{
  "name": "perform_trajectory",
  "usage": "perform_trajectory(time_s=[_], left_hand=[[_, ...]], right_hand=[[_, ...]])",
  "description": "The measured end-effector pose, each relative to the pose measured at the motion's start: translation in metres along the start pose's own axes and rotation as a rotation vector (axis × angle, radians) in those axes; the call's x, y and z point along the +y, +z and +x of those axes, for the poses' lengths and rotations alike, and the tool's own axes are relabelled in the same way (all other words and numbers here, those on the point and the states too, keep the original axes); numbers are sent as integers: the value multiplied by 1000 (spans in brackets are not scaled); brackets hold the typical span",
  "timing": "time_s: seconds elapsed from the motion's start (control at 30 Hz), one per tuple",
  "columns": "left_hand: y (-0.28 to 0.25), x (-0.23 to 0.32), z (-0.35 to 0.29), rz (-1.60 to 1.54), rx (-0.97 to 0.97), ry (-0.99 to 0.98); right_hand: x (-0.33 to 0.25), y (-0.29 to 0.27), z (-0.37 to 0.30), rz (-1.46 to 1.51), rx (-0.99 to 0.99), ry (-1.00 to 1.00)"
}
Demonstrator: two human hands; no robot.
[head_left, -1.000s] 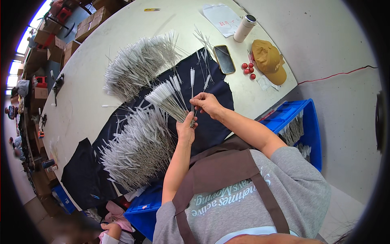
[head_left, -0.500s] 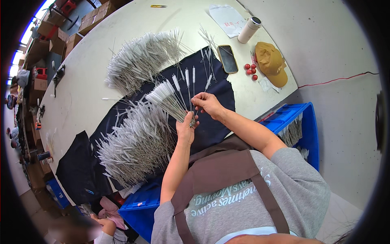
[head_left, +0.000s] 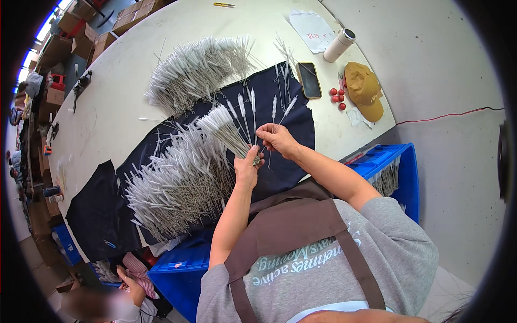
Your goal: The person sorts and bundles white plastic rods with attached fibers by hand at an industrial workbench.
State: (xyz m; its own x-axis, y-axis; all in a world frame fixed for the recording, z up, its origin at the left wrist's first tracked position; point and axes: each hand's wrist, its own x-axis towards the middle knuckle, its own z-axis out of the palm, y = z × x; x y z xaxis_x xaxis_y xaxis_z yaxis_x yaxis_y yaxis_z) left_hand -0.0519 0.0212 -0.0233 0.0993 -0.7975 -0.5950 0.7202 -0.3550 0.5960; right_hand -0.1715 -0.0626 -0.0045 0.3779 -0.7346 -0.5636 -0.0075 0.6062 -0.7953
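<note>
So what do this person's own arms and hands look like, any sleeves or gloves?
The left hand and right hand wear no gloves, and no watch or bracelet shows. Both forearms are bare below the short, loose sleeves of a grey T-shirt. Brown apron straps run over the shoulders.

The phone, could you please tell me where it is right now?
In the head view, the phone lies right of and above centre, at the dark cloth's upper right edge, between some loose brushes and the red balls.
</note>
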Motion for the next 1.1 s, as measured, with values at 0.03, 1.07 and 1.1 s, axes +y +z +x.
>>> perform_trajectory(time_s=[0.03,1.07,1.1], left_hand=[[-1,0,1,-1,-1,0],[1,15,-6,-47,-53,-18],[0,15,-6,-24,-59,-35]], right_hand=[[-1,0,1,-1,0,0],[15,-5,-3,-86,79,28],[6,1,-6,-85,79,29]])
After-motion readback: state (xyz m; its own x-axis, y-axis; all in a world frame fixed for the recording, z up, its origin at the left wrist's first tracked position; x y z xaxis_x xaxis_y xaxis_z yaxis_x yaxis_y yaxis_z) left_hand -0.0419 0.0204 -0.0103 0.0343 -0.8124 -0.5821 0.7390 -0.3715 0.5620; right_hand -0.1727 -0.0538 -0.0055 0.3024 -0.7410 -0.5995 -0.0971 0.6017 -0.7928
